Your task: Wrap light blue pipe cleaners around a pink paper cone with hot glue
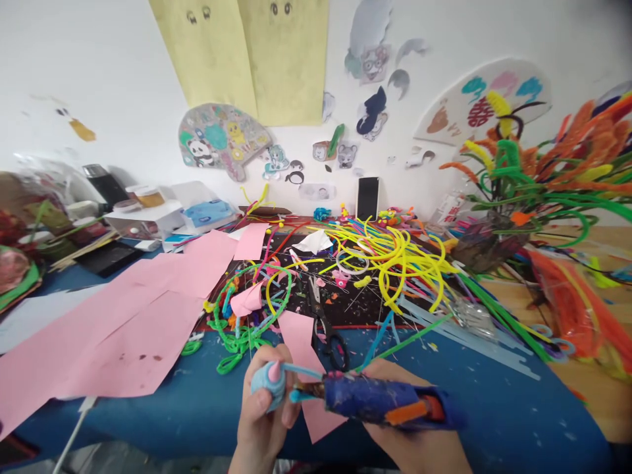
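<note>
Near the front of the table, my left hand is closed around a small light-blue craft piece, round and fuzzy, with a pink tip on top. A light-blue pipe cleaner reaches from that piece toward the right. My right hand grips a dark-blue hot glue gun with an orange trigger. The gun's nozzle points left, close beside the craft piece; I cannot tell whether they touch. A strip of pink paper lies beneath, partly hidden by the hands.
Black scissors lie just beyond the hands. Tangled yellow pipe cleaners spread behind them, with a green coil to the left. Large pink sheets cover the left side. A bunch of pipe-cleaner flowers stands at right.
</note>
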The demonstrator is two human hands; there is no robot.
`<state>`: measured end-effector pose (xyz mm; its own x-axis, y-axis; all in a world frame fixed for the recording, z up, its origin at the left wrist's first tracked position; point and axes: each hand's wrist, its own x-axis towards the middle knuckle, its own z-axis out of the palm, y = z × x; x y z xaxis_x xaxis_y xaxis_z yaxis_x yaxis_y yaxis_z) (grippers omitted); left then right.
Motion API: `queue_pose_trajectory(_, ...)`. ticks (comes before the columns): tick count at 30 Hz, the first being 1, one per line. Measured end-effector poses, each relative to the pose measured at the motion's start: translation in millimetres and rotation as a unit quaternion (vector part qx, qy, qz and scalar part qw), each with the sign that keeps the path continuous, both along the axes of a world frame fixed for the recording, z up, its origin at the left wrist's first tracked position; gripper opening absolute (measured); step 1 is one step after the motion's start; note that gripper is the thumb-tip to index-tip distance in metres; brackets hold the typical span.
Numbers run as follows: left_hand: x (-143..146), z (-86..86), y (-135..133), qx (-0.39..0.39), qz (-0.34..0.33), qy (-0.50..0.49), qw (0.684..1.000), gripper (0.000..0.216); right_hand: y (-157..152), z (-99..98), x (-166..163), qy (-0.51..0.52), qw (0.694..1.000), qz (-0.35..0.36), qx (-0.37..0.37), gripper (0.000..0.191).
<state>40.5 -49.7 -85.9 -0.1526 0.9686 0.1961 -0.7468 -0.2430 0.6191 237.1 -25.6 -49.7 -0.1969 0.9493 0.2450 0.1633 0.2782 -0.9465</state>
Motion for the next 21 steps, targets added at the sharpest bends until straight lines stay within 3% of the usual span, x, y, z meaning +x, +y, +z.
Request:
queue_pose_trajectory(3,2,3.1,0,0.02,-0.026,-0.005,0.999,0.023,-3,13.2,-10,-0.029,0.996,-0.062,0.054,0.016)
queue_pose_trajectory(6,5,13.7,-1,0.008,-0.003,-0.014,1.0,0.022,-5,22.0,-12,-0.044,0.993,-0.095,0.06,0.02)
queue_pose_trajectory(12,12,29.7,9,-0.014,0.042,-0.053,0.998,0.03,3,6.9,-7,0.002,0.992,-0.124,0.006,0.018)
queue_pose_trajectory(15,6,34.9,27,-0.091,0.141,-0.055,0.984,0.029,22,-4.7,-10,0.096,0.977,-0.187,-0.045,0.02)
queue_pose_trajectory(18,-19,51.0,44,-0.143,0.247,-0.079,0.955,0.014,47,-4.8,-12,0.242,0.936,-0.238,-0.097,0.028)
queue_pose_trajectory(21,-62,76.3,46,-0.12,0.329,-0.095,0.932,0.018,65,4.3,-10,0.291,0.924,-0.225,-0.109,0.034)
